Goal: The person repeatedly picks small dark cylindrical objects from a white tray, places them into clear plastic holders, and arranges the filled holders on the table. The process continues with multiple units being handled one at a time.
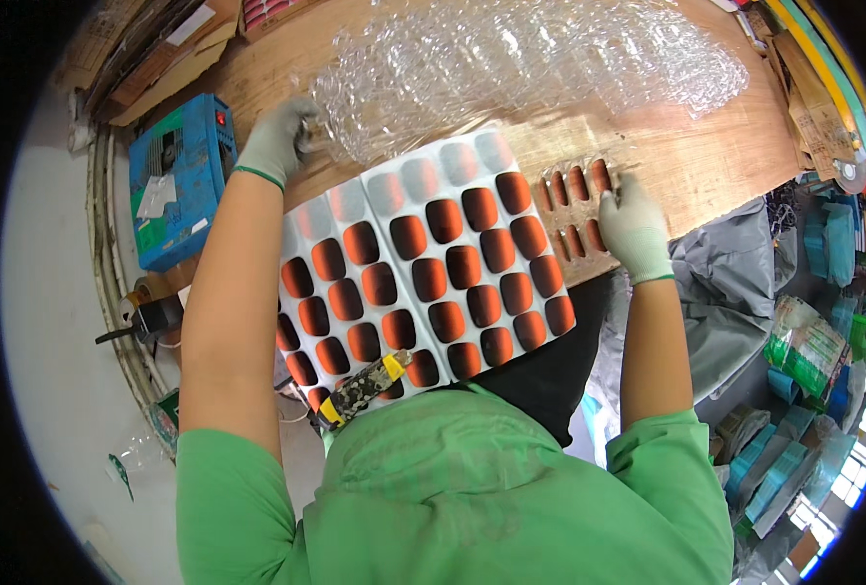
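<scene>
A white sheet [420, 304] with rows of rounded orange-to-black stickers lies in front of me, its far row faded to bare backing. My left hand [279, 143], in a pale glove, is at the near left edge of a heap of clear moulded plastic pieces [520, 58]. Its fingers are curled; what they hold, if anything, cannot be made out. My right hand [635, 222], gloved too, pinches the right side of a clear plastic tray [566, 207] whose hollows show the same orange and black. On the sheet's near edge rests a yellow-and-black utility knife [363, 390].
Left of the wooden table [725, 161] stands a blue machine [181, 180] with a red switch. Cardboard [174, 63] is stacked at the far left. Grey sheeting [730, 288] hangs at the right table edge, with bagged goods [805, 346] beyond.
</scene>
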### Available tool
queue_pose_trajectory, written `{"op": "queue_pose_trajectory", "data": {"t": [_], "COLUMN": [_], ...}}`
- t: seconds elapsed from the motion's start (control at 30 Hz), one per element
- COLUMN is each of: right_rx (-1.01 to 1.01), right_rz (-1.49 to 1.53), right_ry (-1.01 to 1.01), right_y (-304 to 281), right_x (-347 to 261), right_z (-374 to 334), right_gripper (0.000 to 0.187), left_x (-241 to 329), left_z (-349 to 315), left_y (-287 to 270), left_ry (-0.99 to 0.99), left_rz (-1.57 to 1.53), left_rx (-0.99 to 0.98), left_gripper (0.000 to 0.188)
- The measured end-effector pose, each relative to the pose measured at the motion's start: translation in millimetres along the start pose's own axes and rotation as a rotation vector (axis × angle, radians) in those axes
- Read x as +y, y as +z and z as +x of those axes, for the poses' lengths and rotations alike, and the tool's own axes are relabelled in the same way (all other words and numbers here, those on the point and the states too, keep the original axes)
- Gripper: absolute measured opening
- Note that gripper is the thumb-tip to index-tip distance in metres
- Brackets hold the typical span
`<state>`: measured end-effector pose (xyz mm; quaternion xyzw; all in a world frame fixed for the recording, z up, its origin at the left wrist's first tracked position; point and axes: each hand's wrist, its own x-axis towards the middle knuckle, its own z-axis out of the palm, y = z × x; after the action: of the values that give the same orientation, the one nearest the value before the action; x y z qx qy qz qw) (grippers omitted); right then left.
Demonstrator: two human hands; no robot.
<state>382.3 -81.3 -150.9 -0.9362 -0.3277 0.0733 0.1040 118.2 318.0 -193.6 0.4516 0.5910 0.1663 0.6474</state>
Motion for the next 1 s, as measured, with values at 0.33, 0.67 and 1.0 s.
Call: {"op": "queue_pose_trajectory", "data": {"t": [0.33,0.67,1.0], "right_rx": [-0.153,-0.139,-0.182], "right_rz": [0.061,0.163,0.094], "right_ry": [-0.638,-0.584,-0.472], "right_y": [-10.6,19.0,7.1], "right_x": [-191.6,-192.1,-182.8], "right_z": [-83.2,-82.8,-89.3], "right_gripper": [0.036,0.042,0.038], "left_x": [5.0,-96.3,-90.2], "left_z": [-199.1,-368.2,-398.0], "left_y": [-11.2,-19.7,-48.0], "left_ry": [0.834,1.106,1.163], "left_rz": [0.236,0.364,0.424], "left_rx": [0.294,-0.450,-0.549], "left_gripper": [0.030,0.022,0.029]}}
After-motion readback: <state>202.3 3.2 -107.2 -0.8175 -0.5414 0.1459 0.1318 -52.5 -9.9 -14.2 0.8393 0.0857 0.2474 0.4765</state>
